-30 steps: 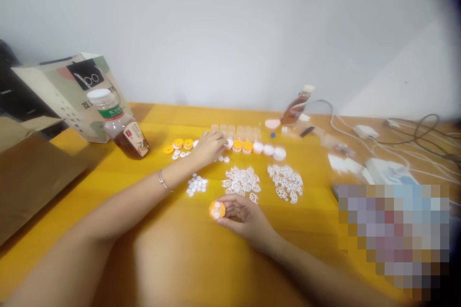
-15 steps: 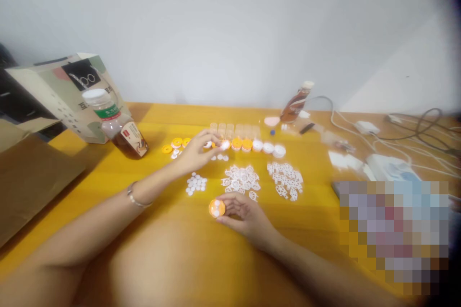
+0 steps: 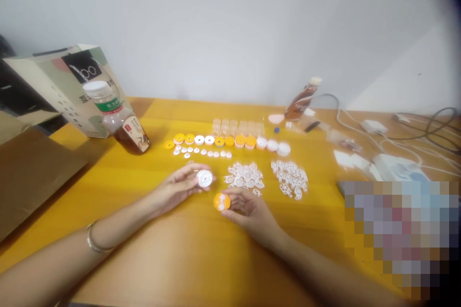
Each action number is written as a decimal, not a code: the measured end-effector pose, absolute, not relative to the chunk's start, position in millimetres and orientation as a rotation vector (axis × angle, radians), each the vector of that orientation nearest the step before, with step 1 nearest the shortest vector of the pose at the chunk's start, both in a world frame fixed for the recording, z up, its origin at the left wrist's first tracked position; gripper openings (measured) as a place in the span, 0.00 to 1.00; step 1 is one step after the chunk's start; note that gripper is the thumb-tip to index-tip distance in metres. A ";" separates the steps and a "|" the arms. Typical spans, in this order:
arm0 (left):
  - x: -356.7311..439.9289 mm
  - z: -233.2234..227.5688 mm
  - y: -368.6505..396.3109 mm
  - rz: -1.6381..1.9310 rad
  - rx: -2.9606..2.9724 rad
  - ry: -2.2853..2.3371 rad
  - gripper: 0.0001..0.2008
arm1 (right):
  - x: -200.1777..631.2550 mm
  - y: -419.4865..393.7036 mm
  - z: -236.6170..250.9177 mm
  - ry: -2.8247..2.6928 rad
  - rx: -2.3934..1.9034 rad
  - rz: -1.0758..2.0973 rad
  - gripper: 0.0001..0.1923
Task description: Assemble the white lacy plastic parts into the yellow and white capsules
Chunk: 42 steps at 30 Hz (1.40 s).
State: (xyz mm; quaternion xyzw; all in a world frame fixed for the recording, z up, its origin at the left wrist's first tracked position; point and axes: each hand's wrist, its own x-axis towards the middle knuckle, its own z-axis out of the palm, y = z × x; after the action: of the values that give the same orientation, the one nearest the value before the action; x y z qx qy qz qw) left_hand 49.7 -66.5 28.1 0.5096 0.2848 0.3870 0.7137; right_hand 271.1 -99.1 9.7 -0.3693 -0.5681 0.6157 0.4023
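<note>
Above the yellow bench (image 3: 173,259), the left hand (image 3: 176,189) pinches a white round cap (image 3: 204,178) just beside the orange disc (image 3: 222,201) in the right hand's (image 3: 248,211) grip; bottle-label writing is unreadable.

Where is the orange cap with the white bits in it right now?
In the head view, the orange cap sits at the fingertips of the right hand, low and centre over the yellow table, beside the white disc.
</note>
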 end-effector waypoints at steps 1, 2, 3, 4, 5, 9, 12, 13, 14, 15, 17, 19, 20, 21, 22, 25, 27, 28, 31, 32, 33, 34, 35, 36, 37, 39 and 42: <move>49.7 26.2 -66.1 0.858 1.141 0.621 0.16 | 271.2 -99.2 9.7 -1.430 -0.935 1.559 0.16; 49.7 24.4 -65.9 0.857 1.154 0.614 0.15 | 271.4 -99.4 9.6 -1.424 -0.937 1.562 0.16; 49.7 22.8 -65.8 0.856 1.169 0.611 0.15 | 271.4 -99.5 9.6 -1.418 -0.940 1.564 0.16; 49.9 21.5 -66.1 0.851 1.184 0.609 0.15 | 271.5 -99.5 9.6 -1.415 -0.940 1.568 0.16; 50.1 20.6 -66.5 0.845 1.202 0.607 0.15 | 271.4 -99.5 9.7 -1.412 -0.937 1.570 0.16; 51.8 20.1 -68.8 0.822 1.274 0.606 0.14 | 271.0 -99.0 10.6 -1.398 -0.936 1.571 0.16; 53.0 20.6 -69.8 0.799 1.306 0.595 0.14 | 270.5 -98.8 11.6 -1.385 -0.956 1.574 0.16; 53.3 20.5 -70.0 0.792 1.316 0.588 0.14 | 270.5 -98.9 11.8 -1.383 -0.962 1.575 0.16; 53.7 20.5 -70.4 0.789 1.326 0.584 0.14 | 270.5 -98.9 12.0 -1.382 -0.967 1.573 0.16; 54.1 20.5 -70.9 0.789 1.337 0.583 0.14 | 270.5 -99.0 12.1 -1.382 -0.973 1.570 0.16; 55.1 20.8 -72.2 0.791 1.362 0.592 0.14 | 270.6 -99.1 12.3 -1.383 -0.982 1.562 0.16; 56.5 21.9 -74.0 0.794 1.389 0.603 0.13 | 270.6 -99.0 12.3 -1.386 -0.990 1.552 0.16; 57.2 22.7 -74.8 0.796 1.402 0.609 0.13 | 270.4 -99.0 12.2 -1.388 -0.995 1.545 0.15; 57.9 23.4 -75.6 0.799 1.415 0.616 0.13 | 270.3 -98.9 12.1 -1.391 -0.999 1.538 0.15; 58.5 24.1 -76.3 0.802 1.427 0.625 0.13 | 270.0 -99.0 11.9 -1.394 -1.002 1.531 0.16; 59.8 25.1 -77.9 0.810 1.464 0.657 0.13 | 269.3 -99.3 11.1 -1.405 -1.008 1.512 0.16; 60.4 25.2 -79.2 0.812 1.493 0.686 0.13 | 268.9 -99.6 10.5 -1.414 -1.010 1.499 0.16; 60.8 25.3 -80.0 0.810 1.511 0.702 0.14 | 268.8 -99.8 10.3 -1.419 -1.012 1.497 0.16; 62.7 25.9 -83.3 0.802 1.569 0.753 0.14 | 268.7 -100.1 9.9 -1.436 -1.016 1.498 0.16; 63.6 26.2 -84.5 0.798 1.593 0.764 0.14 | 268.7 -100.3 9.9 -1.441 -1.016 1.498 0.16; 64.5 26.3 -85.7 0.795 1.620 0.771 0.15 | 268.7 -100.4 10.0 -1.448 -1.014 1.497 0.16; 65.3 26.3 -86.9 0.796 1.655 0.780 0.15 | 268.7 -100.6 10.2 -1.452 -1.011 1.494 0.16; 66.0 26.1 -88.1 0.801 1.695 0.791 0.15 | 268.6 -100.8 10.5 -1.455 -1.006 1.491 0.15; 66.6 25.9 -89.3 0.807 1.740 0.805 0.15 | 268.5 -101.1 10.8 -1.459 -1.001 1.491 0.15; 66.9 25.6 -90.4 0.815 1.790 0.822 0.15 | 268.3 -101.4 11.0 -1.461 -0.998 1.490 0.15; 67.2 25.5 -92.5 0.830 1.900 0.859 0.15 | 267.7 -101.9 11.4 -1.466 -0.989 1.495 0.15; 67.1 27.0 -95.0 0.828 2.047 0.880 0.15 | 267.1 -102.6 10.9 -1.463 -0.965 1.512 0.14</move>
State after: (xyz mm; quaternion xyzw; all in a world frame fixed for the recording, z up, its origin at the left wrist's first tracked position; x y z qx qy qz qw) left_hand 67.1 -95.0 27.0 0.7990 0.3435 0.3231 0.3731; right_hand 267.1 -102.6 10.9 -0.3817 -0.5787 0.5981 0.4020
